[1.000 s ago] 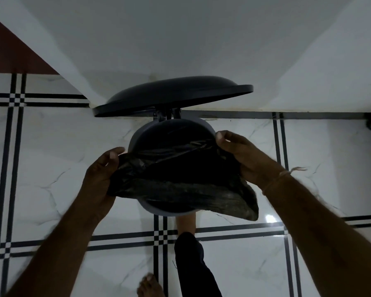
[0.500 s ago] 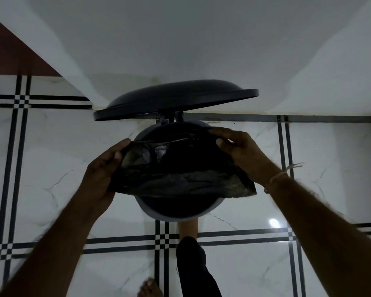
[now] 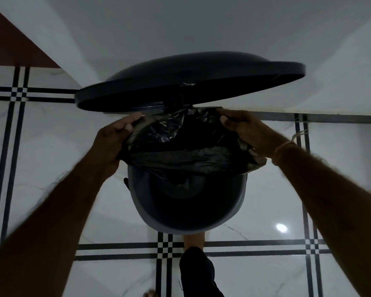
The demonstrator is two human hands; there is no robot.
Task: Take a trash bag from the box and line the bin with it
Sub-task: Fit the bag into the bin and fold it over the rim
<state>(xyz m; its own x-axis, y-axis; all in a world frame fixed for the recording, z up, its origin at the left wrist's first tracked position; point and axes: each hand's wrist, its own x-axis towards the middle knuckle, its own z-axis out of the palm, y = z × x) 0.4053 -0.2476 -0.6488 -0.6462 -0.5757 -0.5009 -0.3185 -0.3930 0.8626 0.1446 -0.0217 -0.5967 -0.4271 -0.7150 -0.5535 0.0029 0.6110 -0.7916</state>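
A bare foot (image 3: 194, 238) rests on the tiled floor (image 3: 51, 168) just beside the near wall of the one round bin (image 3: 180, 230). One black trash bag (image 3: 186, 156) spans the far half of its mouth and sags inside; the near half shows dark. The left grip (image 3: 114, 142) and right grip (image 3: 246, 131) each pinch the bag's edge by the far rim, fingers curled, under the one raised lid (image 3: 191, 82).

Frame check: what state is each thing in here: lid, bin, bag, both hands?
lid: raised, open.
bin: near rim bare, not yet lined.
trash bag: crumpled, mouth partly spread over the bin's far half.
left hand: grips the trash bag's left edge.
right hand: grips the trash bag's right edge.
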